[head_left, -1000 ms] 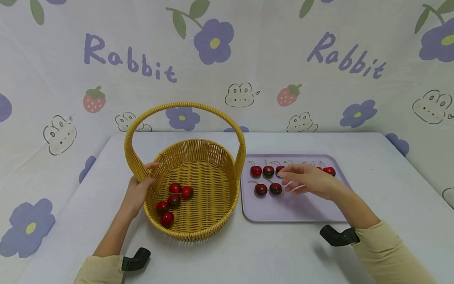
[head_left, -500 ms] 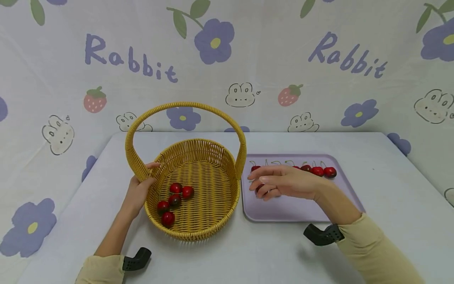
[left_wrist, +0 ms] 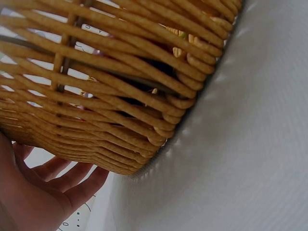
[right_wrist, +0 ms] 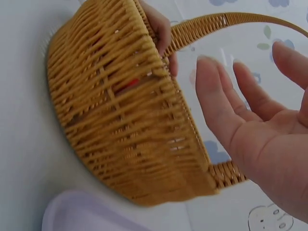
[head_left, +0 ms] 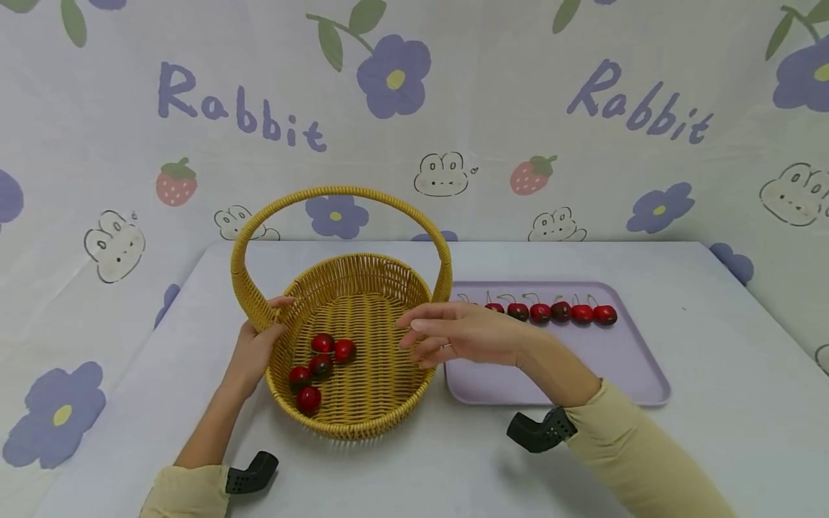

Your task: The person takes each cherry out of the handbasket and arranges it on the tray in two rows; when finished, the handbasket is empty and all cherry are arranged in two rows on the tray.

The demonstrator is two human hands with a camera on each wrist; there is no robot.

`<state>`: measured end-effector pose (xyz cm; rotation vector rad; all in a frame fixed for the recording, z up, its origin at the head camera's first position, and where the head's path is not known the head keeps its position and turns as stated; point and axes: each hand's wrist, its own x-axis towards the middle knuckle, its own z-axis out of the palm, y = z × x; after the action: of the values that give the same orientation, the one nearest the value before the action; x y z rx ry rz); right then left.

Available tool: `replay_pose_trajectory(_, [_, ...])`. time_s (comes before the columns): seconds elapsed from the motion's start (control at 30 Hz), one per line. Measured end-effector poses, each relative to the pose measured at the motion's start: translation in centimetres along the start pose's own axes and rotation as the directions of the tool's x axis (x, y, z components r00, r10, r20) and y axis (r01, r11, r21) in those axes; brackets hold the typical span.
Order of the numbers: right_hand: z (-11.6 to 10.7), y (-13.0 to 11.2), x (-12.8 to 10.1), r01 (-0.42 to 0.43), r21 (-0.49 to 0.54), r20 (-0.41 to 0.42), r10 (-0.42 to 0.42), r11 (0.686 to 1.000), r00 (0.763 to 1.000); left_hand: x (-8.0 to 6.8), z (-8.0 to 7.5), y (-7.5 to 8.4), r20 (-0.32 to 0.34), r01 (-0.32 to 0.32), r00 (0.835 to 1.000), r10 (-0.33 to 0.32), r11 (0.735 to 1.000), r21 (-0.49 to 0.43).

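Observation:
My left hand [head_left: 257, 345] grips the left rim of a yellow woven basket [head_left: 363, 424] at the foot of its tall handle, thumb on the near side. In the left wrist view, its fingers [left_wrist: 86, 185] lie against the wicker wall. Several dark red cherries [head_left: 309, 399] lie in the left part of the basket. Over the basket's right rim hovers my right hand [head_left: 466, 334], fingers loosely bent and apart. The right wrist view shows no object in that hand [right_wrist: 264, 139]. A row of stemmed cherries [head_left: 540, 313] lies on the lilac tray [head_left: 609, 381]; my right hand hides part of it.
The tray stands right beside the basket on a white-covered table [head_left: 401, 475]. A patterned cloth backdrop [head_left: 492, 86] with rabbits and flowers hangs behind. The basket's handle [head_left: 337, 191] arches high above its bowl.
My right hand has moved left from above the tray's cherries to the basket's right rim. The left hand and the basket have stayed in place.

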<state>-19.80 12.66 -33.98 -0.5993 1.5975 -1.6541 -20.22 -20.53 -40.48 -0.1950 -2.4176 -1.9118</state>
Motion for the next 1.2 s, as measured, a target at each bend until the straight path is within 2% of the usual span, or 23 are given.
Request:
replay_pose_trajectory(0.1, [0.6, -0.2, 0.9, -0.008, 0.011, -0.015, 0.008, 1.0, 1.0, 0.0, 0.0, 0.1, -0.003, -0.001, 1.0, 0.001, 1.0, 0.006])
replay_pose_trajectory(0.27, [1.4, -0.4, 2.5, -0.053, -0.005, -0.098, 0.053, 0.999, 0.994, 0.0, 0.0, 0.2, -0.003, 0.003, 1.0, -0.003, 1.0, 0.001])
replay_pose_trajectory(0.5, [2.1, -0.3, 4.5, -0.145, -0.066, -0.18, 0.131, 0.987, 0.975, 0.1, 0.1, 0.2, -0.001, 0.014, 1.0, -0.014, 1.0, -0.011])
replay_pose_trajectory(1.2, [3.8, 0.8, 9.1, -0.306, -0.152, -0.353, 0.238, 0.94, 0.905, 0.1, 0.0, -0.3, -0.005, 0.005, 1.0, -0.005, 1.0, -0.013])
